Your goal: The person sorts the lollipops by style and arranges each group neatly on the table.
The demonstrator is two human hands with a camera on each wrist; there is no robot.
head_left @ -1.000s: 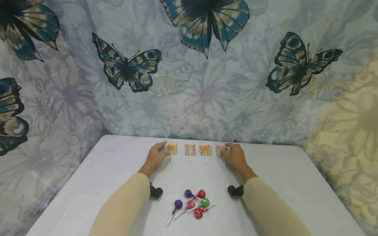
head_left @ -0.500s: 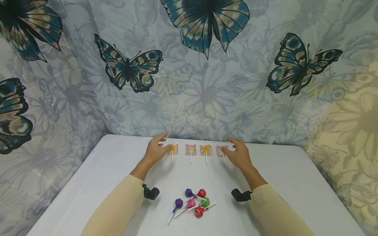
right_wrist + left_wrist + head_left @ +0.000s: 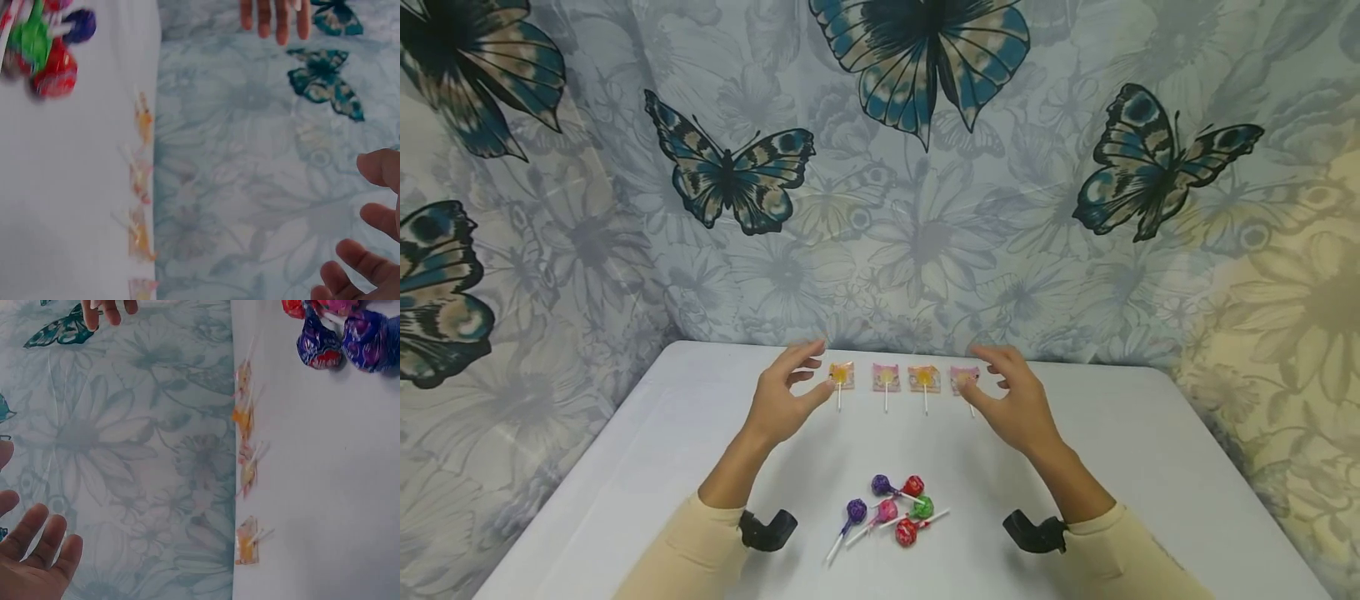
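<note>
Head view: left hand [image 3: 786, 400] and right hand [image 3: 1018, 404] both released, fingers spread, thumbs well apart from fingers, holding nothing. Wrist views show both clear of the flat lollipops. Four of these lie in a row between the hands: left orange lollipop [image 3: 842, 376] just beside left thumb, left pink lollipop [image 3: 886, 378], right orange lollipop [image 3: 924, 379], right pink lollipop [image 3: 964, 375] partly behind right thumb. Long axes front-to-back, roughly parallel, sticks toward the person, heads away. Round lollipops [image 3: 906, 532] bunch between the wrists, sticks at mixed angles.
</note>
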